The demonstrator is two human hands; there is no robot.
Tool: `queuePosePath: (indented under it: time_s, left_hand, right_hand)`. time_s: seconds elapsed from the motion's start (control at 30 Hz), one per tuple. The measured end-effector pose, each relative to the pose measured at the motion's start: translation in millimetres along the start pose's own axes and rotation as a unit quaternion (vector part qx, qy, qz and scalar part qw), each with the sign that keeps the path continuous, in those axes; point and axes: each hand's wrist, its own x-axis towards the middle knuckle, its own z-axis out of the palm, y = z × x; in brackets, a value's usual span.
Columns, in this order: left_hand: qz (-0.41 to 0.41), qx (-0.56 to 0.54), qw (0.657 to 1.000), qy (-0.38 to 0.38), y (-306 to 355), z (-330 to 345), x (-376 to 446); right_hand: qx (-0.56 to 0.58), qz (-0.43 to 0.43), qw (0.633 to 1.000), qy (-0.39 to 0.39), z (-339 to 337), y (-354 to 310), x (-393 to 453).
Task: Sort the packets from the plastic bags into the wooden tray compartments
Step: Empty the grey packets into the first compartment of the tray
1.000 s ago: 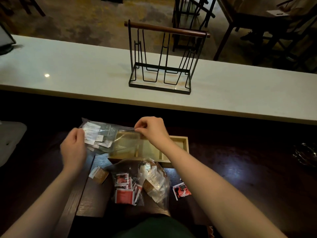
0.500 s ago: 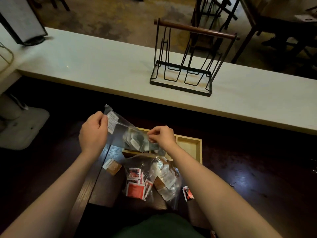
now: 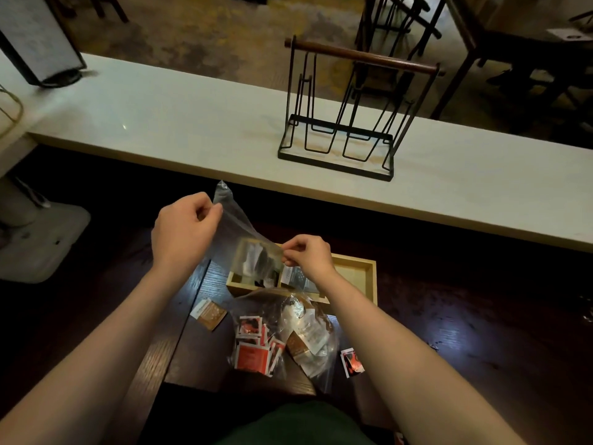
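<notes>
My left hand (image 3: pixel 184 231) pinches the raised end of a clear plastic bag (image 3: pixel 236 234), and my right hand (image 3: pixel 308 255) pinches its lower end over the wooden tray (image 3: pixel 356 274). The bag slopes down to the right, and white and grey packets (image 3: pixel 258 261) have slid to its low end above the tray's left compartment. A second clear bag (image 3: pixel 288 335) lies in front of the tray, holding red packets (image 3: pixel 253 351) and pale ones. Loose on the dark table lie a brown packet (image 3: pixel 208 313) and a red packet (image 3: pixel 352 361).
A black wire rack with a wooden handle (image 3: pixel 349 117) stands on the long white counter (image 3: pixel 179 123) behind the dark table. A white stand base (image 3: pixel 35 239) sits at the left. Chairs and table legs (image 3: pixel 481 53) fill the far right.
My left hand has lifted its end of the bag higher, tilting it steeply. The packets inside have slid down toward my right hand over the tray.
</notes>
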Motion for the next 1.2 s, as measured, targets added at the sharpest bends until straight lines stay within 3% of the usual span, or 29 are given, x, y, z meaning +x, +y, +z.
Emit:
queuePosePath:
  time_s: [0.63, 0.8, 1.0, 1.2]
  left_hand:
    - [0.098, -0.037, 0.994, -0.010, 30.4, -2.3, -0.9]
    - [0.163, -0.005, 0.987, -0.011, 35.4, -4.9, -4.8]
    - [0.231, 0.021, 0.973, -0.016, 46.5, -7.4, -7.8]
    - [0.214, 0.033, 0.976, 0.001, 39.8, -10.9, -2.1]
  right_hand:
    - [0.026, -0.001, 1.000, 0.008, 0.5, -2.7, -0.9]
    - [0.030, -0.005, 0.999, 0.015, 0.4, 1.8, -0.4]
    - [0.114, 0.006, 0.993, 0.006, 0.9, 1.6, -4.0]
    - [0.130, 0.021, 0.991, 0.014, 2.3, 2.7, -2.6]
